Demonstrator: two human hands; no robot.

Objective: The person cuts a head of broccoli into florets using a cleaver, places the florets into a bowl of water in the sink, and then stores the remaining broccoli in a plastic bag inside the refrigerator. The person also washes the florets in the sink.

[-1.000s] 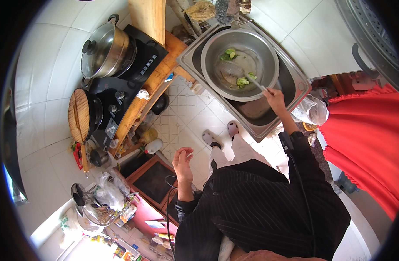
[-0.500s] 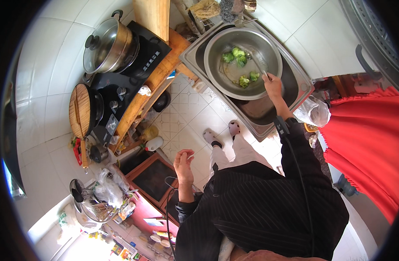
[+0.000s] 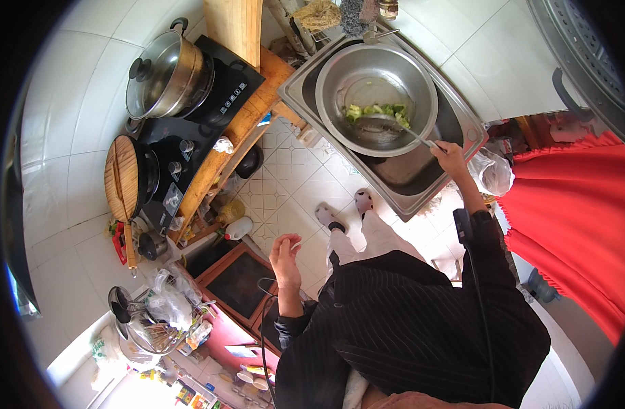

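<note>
A wide metal basin [image 3: 334,129] rests over the sink at the upper right. Green broccoli florets [image 3: 356,112] are bunched in the near half of the basin. My right hand [image 3: 451,159] is closed around the end of a long-handled metal utensil [image 3: 418,138], just outside the basin's near right rim. The utensil slants down to the left among the florets; I cannot make out the shape of its head. My left hand [image 3: 286,259] hangs in the air over the floor, fingers loosely bent and apart, with nothing in it.
A steel sink [image 3: 409,204] holds the basin. At the left, a lidded pot [image 3: 164,78] and a wok with a wooden lid [image 3: 121,178] stand on a black cooktop [image 3: 224,82]. A red curtain [image 3: 571,218] hangs at right. A cabinet [image 3: 239,285] stands left of my left hand.
My right hand has drawn back toward me and to the right with the utensil. The florets, spread through the basin before, are now gathered in its near half. My left hand is nearly still.
</note>
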